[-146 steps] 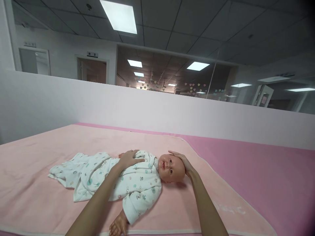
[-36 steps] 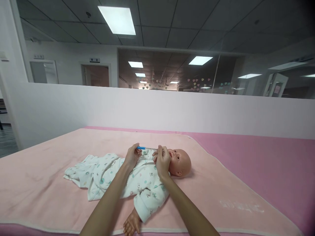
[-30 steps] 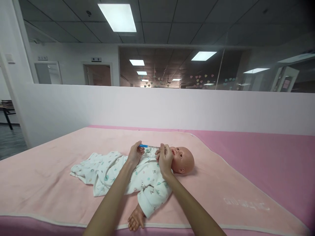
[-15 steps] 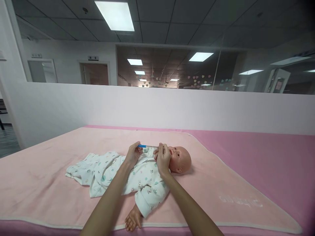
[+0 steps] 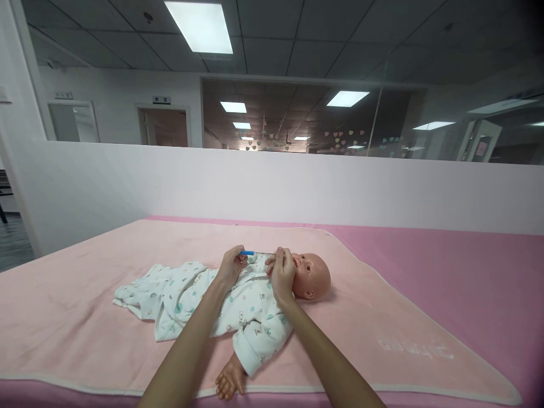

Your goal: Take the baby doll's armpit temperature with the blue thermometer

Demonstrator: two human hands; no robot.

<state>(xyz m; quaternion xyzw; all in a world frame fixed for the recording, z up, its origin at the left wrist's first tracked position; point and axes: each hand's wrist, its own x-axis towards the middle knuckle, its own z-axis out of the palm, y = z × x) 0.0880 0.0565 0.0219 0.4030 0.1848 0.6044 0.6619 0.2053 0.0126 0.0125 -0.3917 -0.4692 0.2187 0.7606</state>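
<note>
A baby doll in a white printed romper lies on its back on a pale pink blanket, head to the right. My left hand is closed in a pinch on the blue end of a thin stick held above the doll's chest. My right hand is closed on the stick's other end, close beside the doll's mouth. The stick's right tip is hidden by my fingers. The doll's bare hand rests near the blanket's front edge.
The blanket covers a brighter pink surface that extends to the right. A low white partition wall runs along the far side, with glass and an office beyond. Dark floor shows at the far left.
About five seconds ago my left hand lay flat on the doll's chest and my right cupped its head. Now both pinch the thin stick near its mouth. In the last second they hardly moved.
</note>
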